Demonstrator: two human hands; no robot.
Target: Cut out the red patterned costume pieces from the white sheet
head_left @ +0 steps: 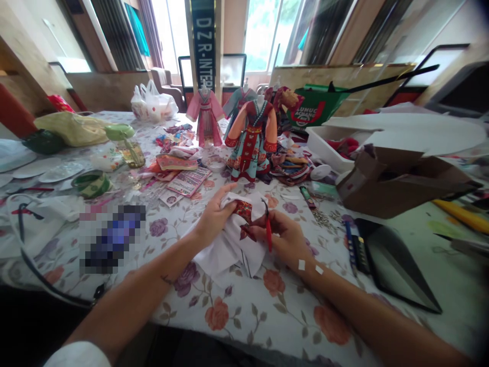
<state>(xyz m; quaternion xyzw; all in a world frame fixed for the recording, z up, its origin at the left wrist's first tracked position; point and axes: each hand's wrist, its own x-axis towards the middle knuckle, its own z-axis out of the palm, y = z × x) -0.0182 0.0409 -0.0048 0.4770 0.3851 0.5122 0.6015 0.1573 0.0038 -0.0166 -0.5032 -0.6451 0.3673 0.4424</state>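
Fingers of the left hand [214, 218], mostly hidden behind white cloth [217, 260], pinch it under the thumb; the right hand [287, 235] holds a red tool [269, 233], its type hard to make out. The patterned patch [244, 208] lies between both hands, its lower end pinched in the right.

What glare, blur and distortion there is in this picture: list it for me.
Head view: the windows are washed pale by bright daylight; head view: edge stretching leans the tops of the dark curtains outward; head view: the right forearm blurs toward the corner; head view: the white cloth is clearer, though fine details are soft; head view: a pixelated patch masks something at left.
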